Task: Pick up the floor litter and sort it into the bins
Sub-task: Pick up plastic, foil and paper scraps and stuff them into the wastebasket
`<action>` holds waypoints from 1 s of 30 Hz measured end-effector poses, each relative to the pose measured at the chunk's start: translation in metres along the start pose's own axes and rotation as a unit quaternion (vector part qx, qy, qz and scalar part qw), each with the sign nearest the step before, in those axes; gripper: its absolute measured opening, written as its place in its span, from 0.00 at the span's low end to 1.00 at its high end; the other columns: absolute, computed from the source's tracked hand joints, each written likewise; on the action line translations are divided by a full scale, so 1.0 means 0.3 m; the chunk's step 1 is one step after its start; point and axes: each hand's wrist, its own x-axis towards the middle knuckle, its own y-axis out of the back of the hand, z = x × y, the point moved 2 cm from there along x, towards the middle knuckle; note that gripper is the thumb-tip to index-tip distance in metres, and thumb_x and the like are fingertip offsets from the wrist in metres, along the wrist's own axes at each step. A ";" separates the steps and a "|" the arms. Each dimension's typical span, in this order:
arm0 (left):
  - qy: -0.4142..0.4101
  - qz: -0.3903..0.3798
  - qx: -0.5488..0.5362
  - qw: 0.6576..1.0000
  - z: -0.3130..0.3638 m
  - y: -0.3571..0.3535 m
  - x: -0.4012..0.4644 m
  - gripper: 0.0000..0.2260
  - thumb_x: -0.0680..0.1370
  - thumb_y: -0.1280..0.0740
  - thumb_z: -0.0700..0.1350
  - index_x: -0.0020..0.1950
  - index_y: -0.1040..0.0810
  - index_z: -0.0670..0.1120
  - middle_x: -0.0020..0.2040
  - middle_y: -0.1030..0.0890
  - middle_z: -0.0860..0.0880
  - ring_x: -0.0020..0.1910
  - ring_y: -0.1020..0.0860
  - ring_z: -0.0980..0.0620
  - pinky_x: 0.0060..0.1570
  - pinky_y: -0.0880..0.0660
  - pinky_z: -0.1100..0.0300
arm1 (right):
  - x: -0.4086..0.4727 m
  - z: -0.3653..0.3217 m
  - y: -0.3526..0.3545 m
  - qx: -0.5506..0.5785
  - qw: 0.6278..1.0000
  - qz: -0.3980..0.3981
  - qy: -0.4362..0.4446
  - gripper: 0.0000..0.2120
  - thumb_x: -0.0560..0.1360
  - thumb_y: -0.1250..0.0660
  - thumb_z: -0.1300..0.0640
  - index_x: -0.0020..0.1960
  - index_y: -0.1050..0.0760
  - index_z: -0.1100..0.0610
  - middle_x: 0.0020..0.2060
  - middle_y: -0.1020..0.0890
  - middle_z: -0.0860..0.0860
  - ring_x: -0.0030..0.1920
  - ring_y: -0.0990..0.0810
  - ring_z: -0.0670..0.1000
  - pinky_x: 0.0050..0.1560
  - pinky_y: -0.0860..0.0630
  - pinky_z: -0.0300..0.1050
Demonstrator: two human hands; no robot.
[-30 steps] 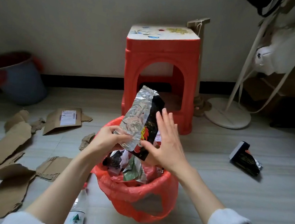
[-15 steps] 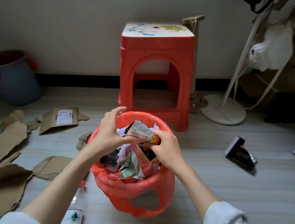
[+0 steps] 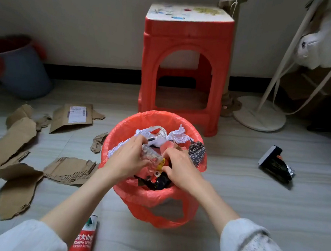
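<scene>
A: Silver foil with black print, that is the snack wrapper. A second ago it stood tall above the bin; now it is crumpled low inside the red-lined bin, at the centre of the frame.

B: So this piece is nearly sorted?

A: I think yes. The left hand and the right hand both curl their fingers on the wrapper and press it down among the white paper and other packets. They have not let go yet.

B: How does the wrapper look?

A: Folded, shiny, with a yellow and red spot between the hands. It probably springs back if it is released too early.

B: And around the bin?

A: Torn cardboard pieces lie on the floor at the left, a black packet at the right, a plastic bottle at the bottom edge. A blue bin stands at the upper left, a red stool behind.
</scene>
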 end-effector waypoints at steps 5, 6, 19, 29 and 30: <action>-0.104 0.044 0.112 0.987 0.010 -0.048 -0.080 0.13 0.73 0.31 0.42 0.57 0.25 0.47 0.52 0.26 0.48 0.52 0.27 0.46 0.44 0.27 0.53 | 0.029 -0.009 -0.051 -0.163 0.986 0.016 0.018 0.12 0.76 0.35 0.56 0.58 0.23 0.55 0.56 0.26 0.53 0.61 0.31 0.55 0.66 0.40 0.49; -0.113 0.016 0.109 0.988 0.013 -0.063 -0.092 0.10 0.74 0.33 0.43 0.55 0.23 0.47 0.53 0.25 0.50 0.54 0.27 0.47 0.44 0.27 0.53 | 0.034 -0.011 -0.056 -0.176 0.984 0.010 0.016 0.12 0.76 0.36 0.55 0.58 0.23 0.54 0.56 0.26 0.53 0.61 0.31 0.55 0.67 0.40 0.49; 0.015 -0.316 0.126 0.940 0.004 -0.226 0.017 0.25 0.75 0.35 0.55 0.66 0.39 0.45 0.64 0.31 0.41 0.61 0.29 0.39 0.59 0.31 0.50 | 0.014 0.096 0.099 -0.245 0.966 0.016 -0.082 0.14 0.75 0.38 0.55 0.59 0.23 0.54 0.60 0.25 0.52 0.65 0.35 0.56 0.59 0.34 0.49; 0.052 -0.378 0.169 0.909 0.005 -0.307 0.035 0.34 0.77 0.38 0.53 0.76 0.53 0.45 0.71 0.37 0.39 0.67 0.31 0.39 0.63 0.32 0.50 | 0.055 0.080 0.067 -0.381 0.920 -0.083 -0.046 0.13 0.77 0.43 0.61 0.57 0.23 0.55 0.55 0.20 0.52 0.65 0.34 0.56 0.58 0.36 0.47; 0.054 -0.379 0.167 0.909 0.005 -0.307 0.034 0.34 0.77 0.38 0.53 0.75 0.53 0.45 0.71 0.37 0.39 0.66 0.31 0.39 0.63 0.32 0.50 | 0.061 0.069 0.064 -0.384 0.916 -0.103 -0.042 0.14 0.77 0.43 0.62 0.60 0.25 0.56 0.58 0.22 0.53 0.65 0.33 0.56 0.58 0.34 0.46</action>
